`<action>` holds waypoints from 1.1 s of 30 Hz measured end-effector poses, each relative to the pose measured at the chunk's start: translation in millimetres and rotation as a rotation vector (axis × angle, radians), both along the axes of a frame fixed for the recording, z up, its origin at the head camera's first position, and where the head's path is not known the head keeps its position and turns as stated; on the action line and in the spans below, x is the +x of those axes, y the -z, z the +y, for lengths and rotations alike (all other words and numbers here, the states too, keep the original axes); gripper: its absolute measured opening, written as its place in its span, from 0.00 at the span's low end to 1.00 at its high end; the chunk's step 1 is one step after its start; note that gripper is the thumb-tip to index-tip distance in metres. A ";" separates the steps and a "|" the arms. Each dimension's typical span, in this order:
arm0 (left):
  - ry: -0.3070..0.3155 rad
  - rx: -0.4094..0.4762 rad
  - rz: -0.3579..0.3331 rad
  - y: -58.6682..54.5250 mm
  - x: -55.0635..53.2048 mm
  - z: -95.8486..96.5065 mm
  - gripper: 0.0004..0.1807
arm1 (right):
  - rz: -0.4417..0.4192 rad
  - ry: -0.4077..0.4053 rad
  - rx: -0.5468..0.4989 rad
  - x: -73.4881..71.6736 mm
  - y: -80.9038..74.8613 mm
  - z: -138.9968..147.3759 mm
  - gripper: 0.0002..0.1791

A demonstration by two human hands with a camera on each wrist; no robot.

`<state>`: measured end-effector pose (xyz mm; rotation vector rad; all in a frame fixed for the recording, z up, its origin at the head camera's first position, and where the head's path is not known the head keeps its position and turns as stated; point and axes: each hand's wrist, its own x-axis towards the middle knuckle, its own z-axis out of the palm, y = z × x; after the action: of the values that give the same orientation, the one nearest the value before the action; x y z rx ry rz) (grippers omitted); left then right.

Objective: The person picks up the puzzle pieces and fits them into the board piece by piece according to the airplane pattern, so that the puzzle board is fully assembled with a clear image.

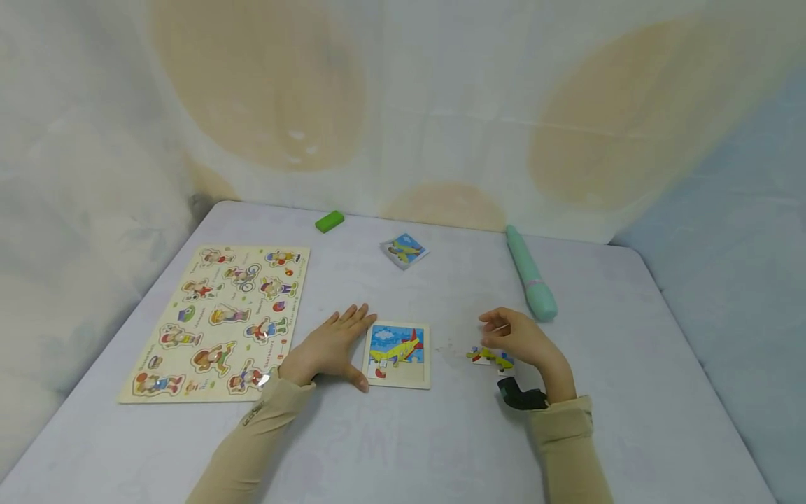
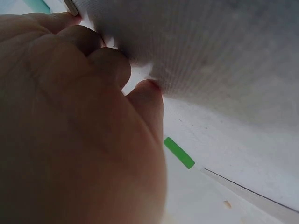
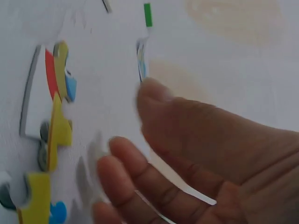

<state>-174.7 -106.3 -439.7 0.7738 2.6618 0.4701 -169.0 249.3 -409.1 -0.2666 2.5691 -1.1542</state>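
A small square jigsaw [image 1: 403, 383] with a yellow airplane picture lies in a pale frame in the middle of the table. My left hand [image 1: 334, 346], fingers spread, rests at the frame's left edge. Several loose jigsaw pieces [image 1: 502, 360], mostly yellow with bits of red, white and blue, lie in a small cluster to the right of the frame. Just above them hovers my right hand [image 1: 522, 339]. Its thumb and loosely bent fingers stand apart with nothing between them in the right wrist view, beside the pieces [image 3: 60, 128].
A large wooden peg board [image 1: 210, 336] with cartoon figures lies at the left. Toward the back are a green block [image 1: 329, 221] and a small airplane picture card [image 1: 405, 250]. A mint-green closed umbrella-like object [image 1: 531, 276] lies behind my right hand.
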 end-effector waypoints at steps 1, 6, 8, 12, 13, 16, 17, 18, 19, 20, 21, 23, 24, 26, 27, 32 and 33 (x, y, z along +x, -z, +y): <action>0.000 -0.002 -0.003 -0.1 0.2 0.1 0.69 | -0.015 -0.010 0.007 0.5 -0.1 1.8 0.23; -0.003 0.003 -0.003 -0.8 0.1 0.1 0.69 | -0.082 -0.047 0.023 1.7 0.5 5.9 0.24; -0.005 0.003 -0.003 -0.8 0.0 -0.1 0.69 | -0.094 -0.039 0.030 1.7 1.3 5.3 0.24; -0.004 0.001 -0.001 -0.4 -0.2 -0.5 0.69 | -0.094 -0.016 0.063 2.5 2.0 2.0 0.25; -0.004 0.001 -0.001 -0.6 -0.3 -0.5 0.69 | -0.086 -0.012 0.073 2.7 2.2 0.8 0.25; -0.001 0.003 0.000 -0.4 -1.0 -0.4 0.69 | -0.056 -0.015 0.093 2.9 2.8 -2.3 0.25; -0.002 0.001 -0.003 -0.8 -1.0 -0.2 0.69 | -0.044 -0.018 0.100 3.3 2.9 -3.5 0.25; -0.002 0.000 -0.003 -0.9 -1.2 0.0 0.69 | -0.031 -0.026 0.104 3.7 2.8 -4.5 0.25; -0.002 0.000 -0.002 -1.3 -1.2 0.4 0.69 | -0.021 -0.032 0.111 4.1 2.6 -5.6 0.25; -0.001 0.000 -0.002 -1.2 -1.2 0.6 0.69 | -0.017 -0.036 0.117 4.4 2.8 -6.5 0.25; 0.000 -0.004 -0.004 -1.3 -1.3 0.8 0.69 | -0.015 -0.040 0.122 4.6 2.9 -7.1 0.24; 0.001 -0.005 -0.006 -1.4 -1.1 1.0 0.70 | -0.013 -0.044 0.131 4.3 3.7 -7.8 0.23; 0.001 -0.005 -0.006 -1.2 -1.0 0.9 0.69 | -0.014 -0.044 0.133 3.6 4.8 -7.3 0.22; -0.002 -0.005 -0.008 -1.0 -0.9 0.8 0.69 | -0.022 -0.041 0.130 2.2 6.5 -6.2 0.20; -0.003 -0.007 -0.009 -1.2 -0.8 0.6 0.69 | -0.022 -0.040 0.128 1.7 7.3 -5.6 0.19; -0.004 -0.005 -0.008 -0.9 -0.1 0.3 0.69 | -0.007 -0.045 0.069 -0.5 10.9 -5.0 0.14; -0.004 -0.005 -0.008 -0.7 -0.1 0.2 0.69 | -0.004 -0.048 0.049 -0.8 11.6 -5.6 0.13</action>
<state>-174.7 -106.1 -439.0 0.7641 2.6561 0.4669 -169.7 243.7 -420.7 -0.3125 2.5695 -1.0729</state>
